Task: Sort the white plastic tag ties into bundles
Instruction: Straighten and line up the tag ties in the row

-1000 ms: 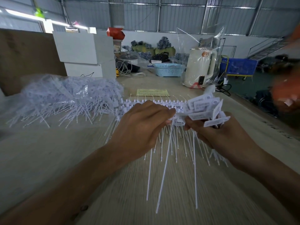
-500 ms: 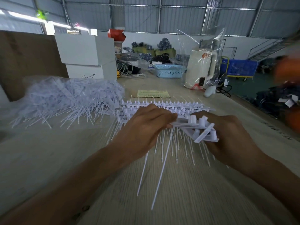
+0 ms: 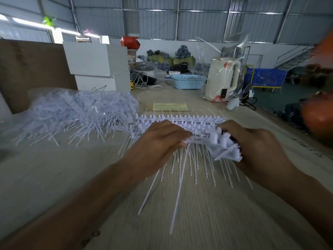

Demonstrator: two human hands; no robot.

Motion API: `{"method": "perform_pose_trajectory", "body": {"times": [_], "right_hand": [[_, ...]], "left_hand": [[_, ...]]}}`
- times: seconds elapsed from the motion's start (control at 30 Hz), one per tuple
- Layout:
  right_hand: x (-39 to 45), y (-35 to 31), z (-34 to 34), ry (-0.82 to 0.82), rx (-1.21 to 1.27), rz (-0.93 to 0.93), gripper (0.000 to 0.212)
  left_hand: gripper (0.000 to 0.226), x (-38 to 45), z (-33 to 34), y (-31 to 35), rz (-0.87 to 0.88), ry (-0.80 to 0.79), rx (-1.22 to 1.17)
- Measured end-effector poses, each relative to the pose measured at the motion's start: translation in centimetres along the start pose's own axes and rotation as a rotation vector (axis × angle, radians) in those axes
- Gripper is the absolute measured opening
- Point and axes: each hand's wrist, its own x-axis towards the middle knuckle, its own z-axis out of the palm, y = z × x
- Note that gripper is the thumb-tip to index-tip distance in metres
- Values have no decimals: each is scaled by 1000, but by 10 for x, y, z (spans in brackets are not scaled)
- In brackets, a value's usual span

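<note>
A moulded strip of white plastic tag ties (image 3: 180, 120) lies across the middle of the table, its thin tails pointing toward me. My left hand (image 3: 158, 143) pinches the near edge of the strip, fingers curled down over it. My right hand (image 3: 255, 143) grips a loose bunch of detached tag ties (image 3: 225, 147) by their flat heads, just right of the left hand. Two long tails (image 3: 178, 188) hang down from between the hands. A big heap of loose tag ties in clear plastic (image 3: 77, 112) lies at the left.
Two stacked white boxes (image 3: 97, 67) and a brown board (image 3: 27, 73) stand behind the heap. A yellow paper slip (image 3: 170, 106), a blue basket (image 3: 188, 81) and a bagged white kettle (image 3: 222, 82) sit farther back. The table's right edge (image 3: 295, 141) drops to the floor.
My right hand has brought its bunch of ties down from a raised fan to table level beside the left hand. The left hand has stayed on the strip.
</note>
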Motion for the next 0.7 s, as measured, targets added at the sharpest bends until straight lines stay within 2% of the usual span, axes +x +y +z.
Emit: {"method": "perform_pose_trajectory", "body": {"times": [0.1,0.23,0.3,0.43,0.53,0.6,0.63,0.7], "right_hand": [[-2,9,5,39,75,97,6],[-1,12,11,66,245,207,14],[0,11,15,60,350,243,26],[1,9,19,-16,500,356,38],[0,8,22,-21,631,457,32],[0,4,23,2,661,477,18],[0,2,23,9,674,471,17],[0,0,21,14,635,484,38]], "left_hand": [[27,-2,2,-3,-91,88,-29],[32,-4,4,-4,-130,105,-53],[33,-4,5,-3,-145,121,-67],[33,-2,6,2,-162,136,-107],[33,0,5,8,-175,141,-163],[33,0,4,12,-190,135,-168],[32,1,3,14,-196,128,-165],[30,2,2,17,-183,121,-146]]}}
